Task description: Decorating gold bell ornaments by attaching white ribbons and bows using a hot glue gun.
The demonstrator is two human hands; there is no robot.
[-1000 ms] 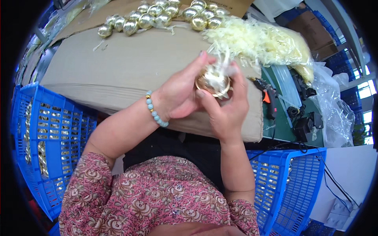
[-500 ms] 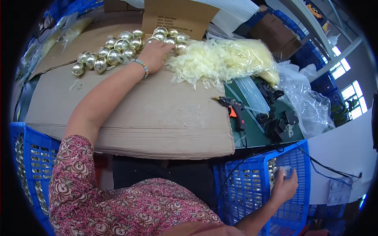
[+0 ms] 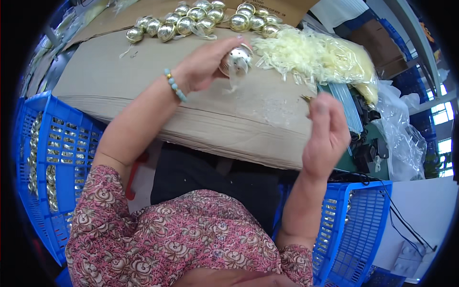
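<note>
My left hand [image 3: 208,64] is closed around a shiny gold ball ornament [image 3: 239,58] above the cardboard, a clear plastic strip hanging from it. To the right, my right hand [image 3: 327,136] is curled over the place of a glue gun [image 3: 306,98]; only its brass nozzle shows past the fingers. Whether those fingers grip the gun is hidden. Farther back lie several more gold ball ornaments [image 3: 185,25]. Beside them is a heap of pale yellow translucent strips [image 3: 291,50], spilling from a clear plastic bag [image 3: 351,60].
A cardboard sheet [image 3: 143,71] covers the table. Clear glue sticks [image 3: 349,107] and black adapters [image 3: 366,155] lie at its right. Blue crates with gold ornaments stand low at both sides: a left crate [image 3: 40,138] and a right crate [image 3: 363,210]. A cord hangs by the right one.
My left hand has lifted a gold ball ornament from the back group and drawn it nearer. From above the right crate, my right hand has come up to the glue gun. The view has shifted.
</note>
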